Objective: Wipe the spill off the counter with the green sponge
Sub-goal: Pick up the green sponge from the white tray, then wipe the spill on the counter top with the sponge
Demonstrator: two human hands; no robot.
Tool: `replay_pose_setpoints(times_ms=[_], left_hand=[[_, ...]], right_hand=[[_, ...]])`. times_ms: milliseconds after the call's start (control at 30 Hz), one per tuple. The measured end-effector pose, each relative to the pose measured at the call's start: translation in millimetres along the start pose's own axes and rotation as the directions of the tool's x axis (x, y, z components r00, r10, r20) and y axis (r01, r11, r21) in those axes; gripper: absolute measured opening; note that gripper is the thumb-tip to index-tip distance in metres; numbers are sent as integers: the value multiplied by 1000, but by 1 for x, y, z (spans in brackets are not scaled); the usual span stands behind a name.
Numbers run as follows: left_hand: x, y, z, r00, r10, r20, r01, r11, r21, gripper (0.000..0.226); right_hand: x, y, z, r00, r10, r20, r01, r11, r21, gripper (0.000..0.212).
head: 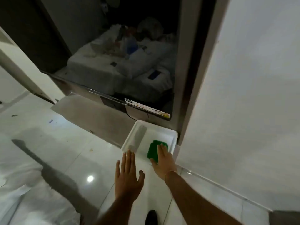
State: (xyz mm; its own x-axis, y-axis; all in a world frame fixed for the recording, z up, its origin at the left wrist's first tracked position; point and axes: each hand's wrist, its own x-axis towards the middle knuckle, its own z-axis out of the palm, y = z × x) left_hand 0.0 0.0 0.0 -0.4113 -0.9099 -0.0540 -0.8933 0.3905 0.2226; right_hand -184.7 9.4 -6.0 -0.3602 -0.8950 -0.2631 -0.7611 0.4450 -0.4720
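**Sponge under right hand, in tray's near right corner**

Sponge: green, flat, pad-like; lying in white tray, toward near right corner. Judged light, soft, easily squashed, rough enough not to slip (wet or dry: cannot tell). Right hand laid over near half, fingers on top, thumb at near edge, seemingly closing around it; firm pinch or mere rest, cannot tell. Best taken across short sides, thumb under, fingers above. Left hand spread flat, fingers together, empty, tips at tray's near left rim. Grey bar-like thing along tray's left side, untouched. No spill made out on pale tiled surface. Sticker strip on dark appliance behind tray: logos and print, too small to read.
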Motion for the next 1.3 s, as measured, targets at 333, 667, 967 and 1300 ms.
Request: replay_pose_setpoints(times_ms=[333, 667, 967, 1300], left_hand=[[75, -65, 38, 994, 91, 56, -93, 995, 39, 87], [83, -31, 31, 978, 171, 121, -165, 984, -60, 86], [62, 98, -5, 863, 470, 185, -427, 874, -230, 68], [-85, 393, 41, 209, 934, 290, -900, 300, -316, 73]], right_hand=[[90, 10, 53, 952, 208, 226, -149, 956, -252, 119], [101, 5, 37, 969, 208, 135, -181, 966, -186, 63], [-8, 56, -73, 946, 319, -59, -240, 811, 534, 26], [-330, 277, -116, 370, 924, 94, 271, -204, 941, 25]])
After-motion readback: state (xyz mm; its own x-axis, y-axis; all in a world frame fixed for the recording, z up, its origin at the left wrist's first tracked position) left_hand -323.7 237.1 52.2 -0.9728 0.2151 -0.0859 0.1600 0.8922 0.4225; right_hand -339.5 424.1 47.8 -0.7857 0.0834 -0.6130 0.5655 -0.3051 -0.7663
